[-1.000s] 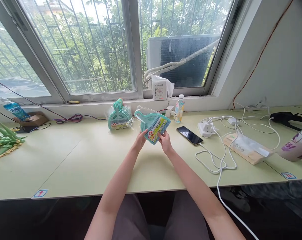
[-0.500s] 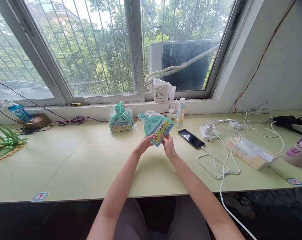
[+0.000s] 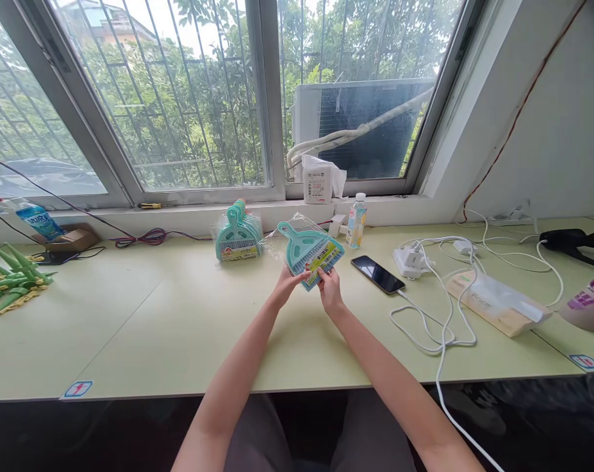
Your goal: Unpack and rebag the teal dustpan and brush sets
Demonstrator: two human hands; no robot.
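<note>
Held tilted above the table is a teal mini dustpan and brush set [image 3: 304,245] with a yellow printed label [image 3: 321,260] across its front. My left hand [image 3: 288,286] grips its lower left edge, thumb on the front. On the bottom right edge, my right hand [image 3: 331,288] pinches it with the thumb over the label. Clear plastic film [image 3: 297,223] sticks out behind the handle. Left of my hands, a row of matching dustpan sets [image 3: 238,234] in clear wrapping stands near the windowsill.
Right of my hands lie a smartphone [image 3: 377,274], a white power strip [image 3: 413,261], looped white cables [image 3: 442,341] and a tissue pack [image 3: 496,303]. A drink bottle [image 3: 356,221] stands behind. A green spiky plant [image 3: 14,278] is at far left; the window runs along the back.
My left thumb has shifted further over the front of the dustpan set. The set is turned slightly, and the plastic film behind it stands up more. The view has shifted a little.
</note>
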